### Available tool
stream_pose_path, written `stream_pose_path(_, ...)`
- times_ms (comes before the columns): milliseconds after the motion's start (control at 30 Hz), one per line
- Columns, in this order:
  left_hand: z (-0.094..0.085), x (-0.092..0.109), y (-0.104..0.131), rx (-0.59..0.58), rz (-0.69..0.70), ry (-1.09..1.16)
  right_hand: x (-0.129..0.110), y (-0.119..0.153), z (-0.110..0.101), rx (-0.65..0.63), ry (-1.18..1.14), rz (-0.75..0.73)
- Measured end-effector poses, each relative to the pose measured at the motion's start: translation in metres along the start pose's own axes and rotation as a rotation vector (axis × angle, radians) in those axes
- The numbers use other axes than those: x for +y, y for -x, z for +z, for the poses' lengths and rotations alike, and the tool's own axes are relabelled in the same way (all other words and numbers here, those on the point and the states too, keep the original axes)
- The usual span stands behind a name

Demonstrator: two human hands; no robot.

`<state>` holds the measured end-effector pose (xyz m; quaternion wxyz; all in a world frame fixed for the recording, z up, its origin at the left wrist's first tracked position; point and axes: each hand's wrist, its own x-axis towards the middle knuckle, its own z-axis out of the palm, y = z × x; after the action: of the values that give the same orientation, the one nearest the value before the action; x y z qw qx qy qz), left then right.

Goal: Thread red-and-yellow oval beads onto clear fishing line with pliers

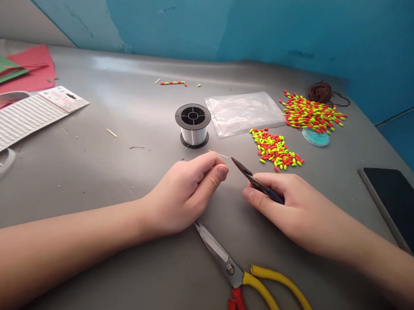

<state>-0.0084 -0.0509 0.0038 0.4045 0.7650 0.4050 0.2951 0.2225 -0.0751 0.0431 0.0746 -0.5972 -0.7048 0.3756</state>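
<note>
Fingers curled: our left hand (181,190) shut, contents unclear; right hand (304,209) grips pliers (242,168). Bead row (171,83) toward table's (119,110) far edge; bead pile (312,111) loose.

Pliers (242,168): dark grey jaws, dark blue grip. Spool (193,118): black flanges, silvery-white winding. Beads (278,149): red, yellow-green, 2 colours mixed. Scissors (220,249): silver blades, 1 handle yellow, 1 red. Disc (316,138): turquoise. Yarn (320,92): dark brown. Phone (397,200): black screen, grey edge. Card (23,115): white, rows of pale dots, pinkish print. Table (123,179): grey. Wall (199,22): blue, paler patches.
</note>
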Motion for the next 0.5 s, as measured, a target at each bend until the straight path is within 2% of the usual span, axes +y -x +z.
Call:
stream_pose_path(233,0.0019,-0.001,-0.0009,0.031,0.022,0.012,-0.0005,0.0027,-0.0002,-0.057,0.011,0.025)
stream_pose_path(500,0.0032,-0.0021,-0.0014,0.038,0.068,-0.003,0.0037,-0.0012,0.0016,-0.063,-0.023,-0.016)
